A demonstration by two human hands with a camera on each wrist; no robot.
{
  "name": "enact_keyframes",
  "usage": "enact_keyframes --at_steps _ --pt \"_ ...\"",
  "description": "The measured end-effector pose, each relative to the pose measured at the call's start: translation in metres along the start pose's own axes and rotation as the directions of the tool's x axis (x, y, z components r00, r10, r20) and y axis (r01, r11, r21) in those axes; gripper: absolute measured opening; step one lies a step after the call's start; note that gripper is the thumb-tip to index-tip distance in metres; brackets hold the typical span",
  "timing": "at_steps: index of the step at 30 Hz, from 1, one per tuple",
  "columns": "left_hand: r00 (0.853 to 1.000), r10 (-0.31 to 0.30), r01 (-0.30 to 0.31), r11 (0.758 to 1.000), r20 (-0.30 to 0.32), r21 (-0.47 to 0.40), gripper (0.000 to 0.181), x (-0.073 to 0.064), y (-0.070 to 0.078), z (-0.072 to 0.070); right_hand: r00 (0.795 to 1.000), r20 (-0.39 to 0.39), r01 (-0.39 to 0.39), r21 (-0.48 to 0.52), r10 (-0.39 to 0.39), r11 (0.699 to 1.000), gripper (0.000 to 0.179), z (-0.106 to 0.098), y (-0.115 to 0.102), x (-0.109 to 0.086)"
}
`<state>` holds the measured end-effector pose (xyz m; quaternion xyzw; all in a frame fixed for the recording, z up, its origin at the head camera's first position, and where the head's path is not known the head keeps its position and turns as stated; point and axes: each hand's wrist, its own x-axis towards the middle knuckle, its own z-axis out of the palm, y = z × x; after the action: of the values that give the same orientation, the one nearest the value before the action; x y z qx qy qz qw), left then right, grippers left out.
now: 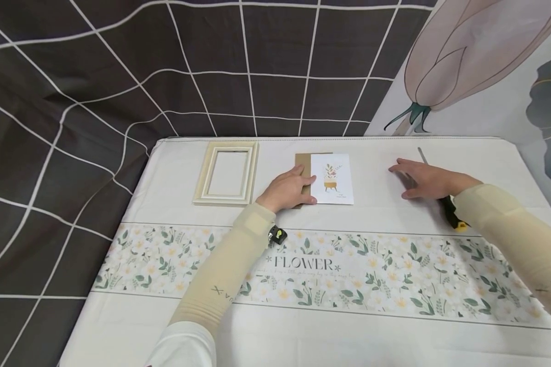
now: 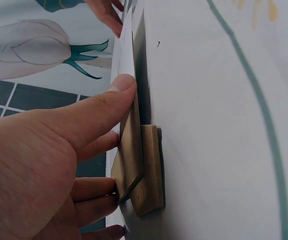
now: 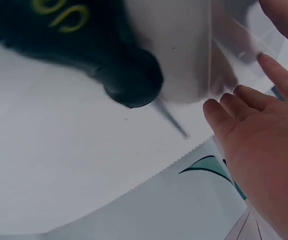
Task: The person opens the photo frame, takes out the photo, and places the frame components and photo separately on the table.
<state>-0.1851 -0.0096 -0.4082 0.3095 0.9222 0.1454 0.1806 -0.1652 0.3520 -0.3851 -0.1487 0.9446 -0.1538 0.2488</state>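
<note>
My left hand [image 1: 286, 191] rests with spread fingers over a brown backing board [image 1: 304, 160] and the left edge of a white card [image 1: 342, 178] printed with a potted plant. In the left wrist view the thumb lies along the card's edge, and a tilted brown flap [image 2: 131, 160] shows under the fingers. My right hand [image 1: 429, 179] reaches over the table's right side with loosely extended fingers. Close to its fingertips, the right wrist view shows a clear sheet [image 3: 184, 45]. Below the right hand lies a screwdriver [image 1: 451, 211] with a dark handle, partly hidden by the wrist.
A cream picture frame [image 1: 201, 176] lies left of the board. The white tablecloth [image 1: 372, 336] carries a floral band with the word FLOWER. A dark grid-patterned cloth [image 1: 211, 66] hangs behind and to the left; a flower-printed cloth [image 1: 482, 122] is at the right.
</note>
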Motion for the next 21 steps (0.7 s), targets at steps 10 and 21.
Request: enact_keyframes --at_steps 10,21 --pt "1.000 0.008 -0.008 1.000 -0.006 0.001 0.071 0.000 -0.001 0.000 0.974 -0.130 0.182 -0.025 -0.184 0.983 0.061 0.004 -0.045 0.016" --pt "1.000 0.003 -0.003 1.000 -0.017 0.018 0.082 0.001 -0.003 -0.003 0.972 -0.133 0.196 -0.013 -0.196 0.980 0.064 0.018 -0.099 0.041"
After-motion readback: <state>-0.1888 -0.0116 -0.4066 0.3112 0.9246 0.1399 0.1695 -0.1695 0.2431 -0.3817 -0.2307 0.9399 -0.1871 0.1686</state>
